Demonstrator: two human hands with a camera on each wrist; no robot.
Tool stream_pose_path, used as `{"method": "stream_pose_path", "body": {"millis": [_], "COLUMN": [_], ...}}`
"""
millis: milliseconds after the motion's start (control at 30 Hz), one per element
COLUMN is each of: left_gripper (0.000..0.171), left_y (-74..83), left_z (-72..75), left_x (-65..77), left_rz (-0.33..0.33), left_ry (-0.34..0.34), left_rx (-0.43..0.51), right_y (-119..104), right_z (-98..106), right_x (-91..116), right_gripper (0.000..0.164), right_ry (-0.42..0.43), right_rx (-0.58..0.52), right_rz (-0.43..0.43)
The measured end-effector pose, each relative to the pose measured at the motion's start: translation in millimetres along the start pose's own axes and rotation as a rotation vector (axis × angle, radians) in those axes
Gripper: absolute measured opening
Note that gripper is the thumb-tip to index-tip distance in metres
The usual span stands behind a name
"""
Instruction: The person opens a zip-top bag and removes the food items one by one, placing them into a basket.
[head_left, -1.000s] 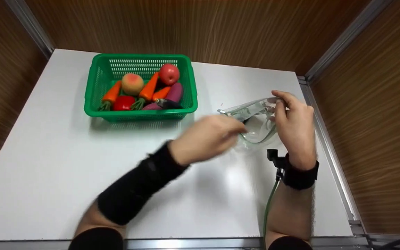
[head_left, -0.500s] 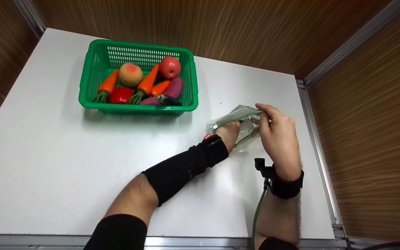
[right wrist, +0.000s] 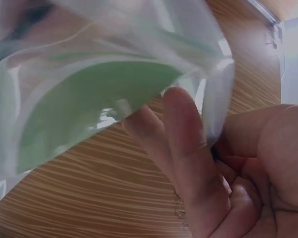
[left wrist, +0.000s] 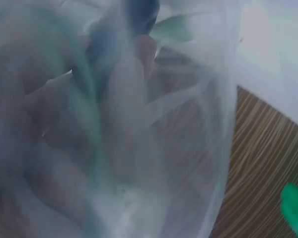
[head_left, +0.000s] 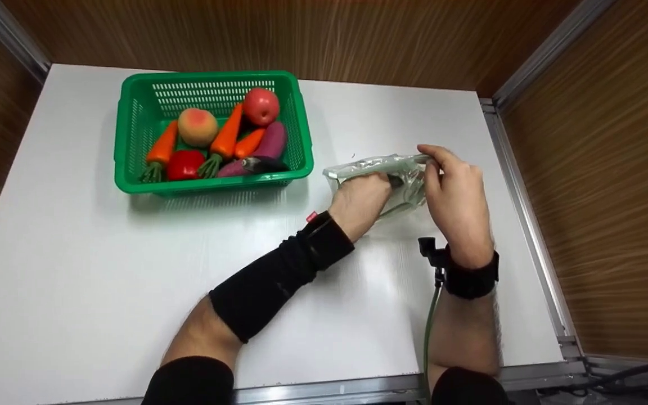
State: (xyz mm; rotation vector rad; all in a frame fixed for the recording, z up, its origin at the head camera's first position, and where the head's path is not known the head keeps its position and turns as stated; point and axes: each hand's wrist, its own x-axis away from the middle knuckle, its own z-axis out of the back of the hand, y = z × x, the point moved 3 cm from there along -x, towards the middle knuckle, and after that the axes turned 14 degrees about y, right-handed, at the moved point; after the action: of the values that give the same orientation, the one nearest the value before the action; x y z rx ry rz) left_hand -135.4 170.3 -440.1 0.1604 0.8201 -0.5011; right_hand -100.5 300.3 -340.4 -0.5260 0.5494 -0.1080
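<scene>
A clear plastic bag (head_left: 373, 164) with a pale green edge hangs with its mouth spread in the head view. My left hand (head_left: 362, 197) reaches into that mouth, its fingers curled round a dark thing (head_left: 395, 180). Through the hazy plastic in the left wrist view, the dark thing (left wrist: 144, 15) looks bluish; its kind cannot be made out. At the bag's right end, my right hand (head_left: 458, 205) pinches the rim. The right wrist view has the right hand's fingers (right wrist: 186, 131) against the bag (right wrist: 99, 101), which shows a green patch.
A green plastic basket (head_left: 301, 143) stands at the back left. In it lie several carrots (head_left: 227, 135), a peach (head_left: 198, 127), a red tomato-like piece (head_left: 185, 164), an apple (head_left: 261, 106) and purple eggplants (head_left: 272, 140). Wood-grain walls (head_left: 324, 36) border the white table (head_left: 104, 281).
My left hand has moved from in front of the bag into its mouth. The right hand keeps its pinch on the rim, and the bag has shifted a little left in view.
</scene>
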Motion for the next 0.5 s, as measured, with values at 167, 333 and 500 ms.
{"method": "stream_pose_path", "body": {"millis": [167, 333, 500], "left_gripper": [0.025, 0.031, 0.035], "left_y": [-21.3, -55.7, -106.2], "left_z": [45.4, 90.1, 125.0], "left_x": [-5.1, 0.1, 8.6], "left_rz": [-0.033, 0.0, 0.093], "left_ry": [-0.084, -0.06, -0.002], "left_rx": [0.179, 0.39, 0.637], "right_y": [4, 15, 26], "right_z": [4, 13, 22], "right_x": [-5, -10, -14], "right_gripper": [0.039, 0.039, 0.04], "right_ry": [0.008, 0.051, 0.081], "right_rx": [0.01, 0.022, 0.052], "right_rz": [-0.024, -0.06, -0.083]}}
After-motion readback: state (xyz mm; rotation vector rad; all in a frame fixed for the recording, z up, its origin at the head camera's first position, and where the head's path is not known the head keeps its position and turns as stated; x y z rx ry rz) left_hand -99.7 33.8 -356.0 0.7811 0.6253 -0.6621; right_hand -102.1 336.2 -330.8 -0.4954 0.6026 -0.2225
